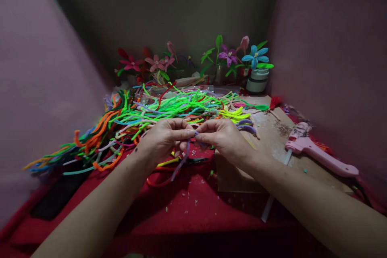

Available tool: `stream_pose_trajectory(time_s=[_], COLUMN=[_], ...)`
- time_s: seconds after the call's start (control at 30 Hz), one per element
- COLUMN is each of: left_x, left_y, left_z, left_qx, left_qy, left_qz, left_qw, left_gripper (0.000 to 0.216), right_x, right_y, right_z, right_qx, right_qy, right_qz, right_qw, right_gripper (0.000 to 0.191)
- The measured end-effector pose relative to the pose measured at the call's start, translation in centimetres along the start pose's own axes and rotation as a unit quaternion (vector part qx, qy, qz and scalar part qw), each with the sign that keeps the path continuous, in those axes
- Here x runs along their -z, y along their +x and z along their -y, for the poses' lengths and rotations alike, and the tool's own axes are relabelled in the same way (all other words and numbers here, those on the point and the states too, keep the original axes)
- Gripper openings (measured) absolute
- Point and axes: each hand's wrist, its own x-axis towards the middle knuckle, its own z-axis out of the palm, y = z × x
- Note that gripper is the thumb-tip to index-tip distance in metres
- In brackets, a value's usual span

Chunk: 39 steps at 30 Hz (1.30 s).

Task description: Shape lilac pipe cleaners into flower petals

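A purple pipe cleaner (182, 164) is pinched between both hands, its loose end hanging down toward the red cloth. My left hand (165, 137) grips it between thumb and forefinger. Close beside it, my right hand (224, 137) pinches the same pipe cleaner, with the fingertips of the two hands almost touching. Behind the hands spreads a big heap of coloured pipe cleaners (169, 107), mostly bright green. Below the hands lie scissors (196, 161) with red and yellow handles, partly covered by the left hand.
At right, a pink glue gun (322, 153) with a glue stick rests on a cardboard sheet (272, 145). A dark phone-like slab (59, 193) lies at left. Pipe-cleaner flowers, one blue flower (255, 56) in a pale jar (257, 80), line the back wall. Scraps dot the red cloth (193, 209).
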Motion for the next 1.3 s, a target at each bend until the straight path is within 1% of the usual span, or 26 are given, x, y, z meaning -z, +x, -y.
stream_pose_trajectory(time_s=[0.03, 0.1, 0.23, 0.37, 0.43, 0.5, 0.57, 0.67, 0.73, 0.83, 0.9, 0.93, 0.97, 1.03, 1.07, 1.1, 1.17, 1.3], left_x=[0.0, -0.2, -1.0, -1.7, -1.7, -1.5, -1.1, -0.9, -1.2, -2.0, -2.2, -2.2, -2.1, -1.6, -1.3, -1.1, -0.9, -1.2], left_y=[0.1, 0.4, 0.4, 0.2, 0.1, 0.1, 0.0, -0.1, -0.2, -0.3, -0.3, -0.2, -0.2, -0.1, 0.0, 0.0, 0.0, -0.1], left_z=[0.2, 0.3, 0.4, 0.5, 0.5, 0.4, 0.3, 0.1, 0.2, 0.5, 0.7, 0.8, 0.8, 0.6, 0.6, 0.5, 0.3, 0.3], left_qx=[0.001, -0.006, -0.037, -0.089, -0.106, -0.111, -0.101, -0.086, -0.098, -0.161, -0.182, -0.174, -0.154, -0.104, -0.085, -0.074, -0.066, -0.067], left_qy=[-0.022, -0.045, -0.074, -0.11, -0.084, -0.031, 0.013, 0.035, 0.059, 0.134, 0.153, 0.139, 0.114, 0.06, 0.042, 0.034, 0.037, 0.049], left_qz=[0.009, 0.008, -0.029, -0.053, -0.054, -0.057, -0.057, -0.061, -0.088, -0.162, -0.187, -0.178, -0.155, -0.087, -0.06, -0.045, -0.051, -0.099], left_qw=[1.0, 0.999, 0.996, 0.989, 0.989, 0.992, 0.993, 0.994, 0.99, 0.964, 0.953, 0.958, 0.969, 0.989, 0.994, 0.996, 0.996, 0.992], left_gripper=[0.017, 0.018, 0.018, 0.015, 0.014, 0.015, 0.017, 0.019, 0.018, 0.014, 0.012, 0.012, 0.014, 0.019, 0.021, 0.023, 0.023, 0.022], right_x=[-0.1, -0.2, -0.3, -0.4, -0.5, -0.5, -0.4, -0.4, -0.4, -0.4, -0.4, -0.4, -0.4, -0.4, -0.4, -0.3, -0.3, -0.4], right_y=[0.0, 0.0, 0.1, 0.0, -0.1, -0.1, -0.1, 0.0, 0.1, 0.1, 0.1, 0.0, 0.0, -0.1, -0.1, -0.1, -0.1, 0.0], right_z=[0.0, -0.1, -0.5, -0.4, -0.3, -0.3, -0.3, -0.5, -0.5, -0.6, -0.5, -0.5, -0.5, -0.5, -0.6, -0.6, -0.7, -0.9], right_qx=[-0.004, -0.013, -0.024, -0.044, -0.051, -0.06, -0.069, -0.074, -0.074, -0.076, -0.08, -0.077, -0.069, -0.047, -0.04, -0.039, -0.045, -0.047], right_qy=[0.015, 0.04, 0.064, 0.098, 0.104, 0.106, 0.104, 0.103, 0.095, 0.068, 0.063, 0.065, 0.066, 0.061, 0.057, 0.055, 0.062, 0.097], right_qz=[-0.002, -0.005, 0.002, 0.015, 0.006, -0.007, -0.012, 0.0, 0.008, 0.009, 0.003, -0.001, -0.005, -0.008, -0.008, -0.007, 0.0, 0.016], right_qw=[1.0, 0.999, 0.998, 0.994, 0.993, 0.993, 0.992, 0.992, 0.993, 0.995, 0.995, 0.995, 0.995, 0.997, 0.998, 0.998, 0.997, 0.994], right_gripper=[0.004, 0.007, 0.011, 0.014, 0.014, 0.011, 0.009, 0.008, 0.007, 0.007, 0.007, 0.007, 0.007, 0.007, 0.007, 0.007, 0.009, 0.014])
